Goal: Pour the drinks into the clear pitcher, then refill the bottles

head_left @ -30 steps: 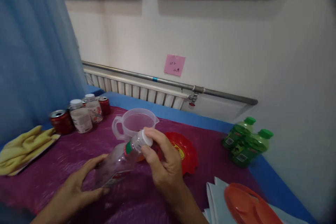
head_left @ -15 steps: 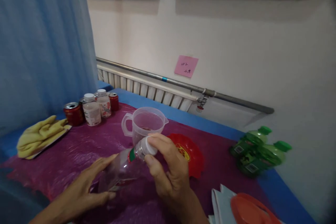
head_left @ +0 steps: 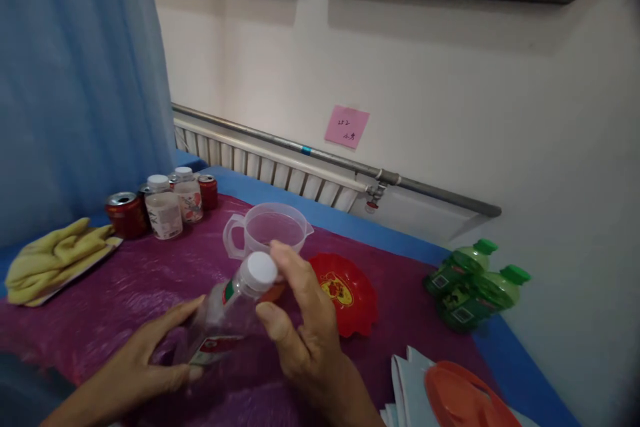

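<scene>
A clear plastic bottle (head_left: 220, 323) with a white cap (head_left: 262, 271) is tilted, its neck up and to the right. My left hand (head_left: 150, 353) is wrapped round the bottle's lower body. Thumb and fingers of my right hand (head_left: 310, 320) are parted beside the cap, with nothing between them. Just behind the cap stands a clear measuring jug (head_left: 277, 225) with its handle to the left. A red scalloped dish (head_left: 357, 293) lies right of the jug, partly behind my right hand.
Red cans (head_left: 126, 215) and white-capped bottles (head_left: 165, 213) stand at the back left, near a yellow cloth (head_left: 55, 257). Green bottles (head_left: 475, 297) stand at the right. An orange-red plastic item (head_left: 465, 397) lies on pale folded cloth (head_left: 410, 380) at the front right.
My right fingers have come off the white cap and opened. The cap now faces more toward the camera. The whole view has shifted slightly.
</scene>
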Demonstrator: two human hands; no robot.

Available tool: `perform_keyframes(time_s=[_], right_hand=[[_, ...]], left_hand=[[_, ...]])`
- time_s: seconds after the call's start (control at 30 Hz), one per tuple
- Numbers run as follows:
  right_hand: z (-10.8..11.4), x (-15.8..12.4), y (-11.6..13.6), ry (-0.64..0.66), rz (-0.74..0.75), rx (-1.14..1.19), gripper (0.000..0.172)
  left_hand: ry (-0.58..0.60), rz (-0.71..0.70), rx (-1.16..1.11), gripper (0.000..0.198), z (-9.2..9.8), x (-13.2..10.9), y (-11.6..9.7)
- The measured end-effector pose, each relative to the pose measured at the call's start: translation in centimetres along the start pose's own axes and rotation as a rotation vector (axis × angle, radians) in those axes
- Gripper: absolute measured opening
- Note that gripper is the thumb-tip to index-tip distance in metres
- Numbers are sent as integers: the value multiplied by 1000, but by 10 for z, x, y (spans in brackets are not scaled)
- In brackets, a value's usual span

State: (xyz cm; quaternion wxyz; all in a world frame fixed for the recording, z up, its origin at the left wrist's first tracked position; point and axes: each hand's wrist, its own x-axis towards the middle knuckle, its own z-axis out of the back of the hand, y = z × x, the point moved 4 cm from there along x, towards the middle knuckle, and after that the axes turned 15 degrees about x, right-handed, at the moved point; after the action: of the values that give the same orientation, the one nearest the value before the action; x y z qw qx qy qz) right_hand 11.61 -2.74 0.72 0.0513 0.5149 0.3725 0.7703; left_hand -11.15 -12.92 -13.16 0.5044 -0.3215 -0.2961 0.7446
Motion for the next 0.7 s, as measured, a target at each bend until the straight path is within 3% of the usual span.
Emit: perform_keyframes(time_s=[0.1,0.2,0.37,0.5,0.7], right_hand=[[9,-1,-2,-57,-37,-48,61],[14,0,-4,-86,-46,-78,52],[3,1,-4,19,-42,-136,38],[-5,-3,-3,79,-55,-168,36],[-7,-2,-6,107,-63,-165,35]], left_hand=[[-136,53,-101,96,18,4,4],[-325,119,-166,104,54,11,6],[-530,155,-114,95,109,24,4],[-570,174,-30,79,120,32,5],[-617,171,126,84,127,42,18]])
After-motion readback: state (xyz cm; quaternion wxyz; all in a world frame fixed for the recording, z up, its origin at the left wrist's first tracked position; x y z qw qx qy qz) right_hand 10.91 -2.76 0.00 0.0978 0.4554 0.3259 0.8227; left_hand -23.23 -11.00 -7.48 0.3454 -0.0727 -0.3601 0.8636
